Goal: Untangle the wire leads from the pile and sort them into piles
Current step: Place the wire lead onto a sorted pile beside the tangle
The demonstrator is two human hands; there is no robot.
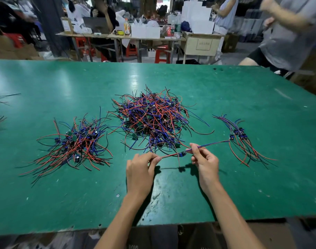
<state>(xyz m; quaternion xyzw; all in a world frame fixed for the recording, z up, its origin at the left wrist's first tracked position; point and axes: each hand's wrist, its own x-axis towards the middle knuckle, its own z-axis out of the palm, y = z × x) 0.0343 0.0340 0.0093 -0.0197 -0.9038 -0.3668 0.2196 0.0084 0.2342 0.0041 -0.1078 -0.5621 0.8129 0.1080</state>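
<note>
— Holding one lead, are they?

— Yes. The left hand (141, 168) pinches the red end of the wire lead (180, 154) and the right hand (205, 161) pinches its blue-and-purple end, so it is stretched between them just above the green worktop (45, 203), its little board hanging mid-span.

— Which way does it run?

— Its long axis lies left to right, rising slightly rightward. The blue tail carries on past the right hand and points at the small sorted pile (241, 137), nearly touching it.

— So which hand is closer to that pile?

— The right one, clearly. The big tangled pile (151, 121) sits just beyond both hands, and another loose pile (76, 144) lies well off to the left.

— Your guess at the coming move?

— Probably laying the lead on the right-hand pile, along the same slant as its neighbours; the left hand would have to let go first.
</note>
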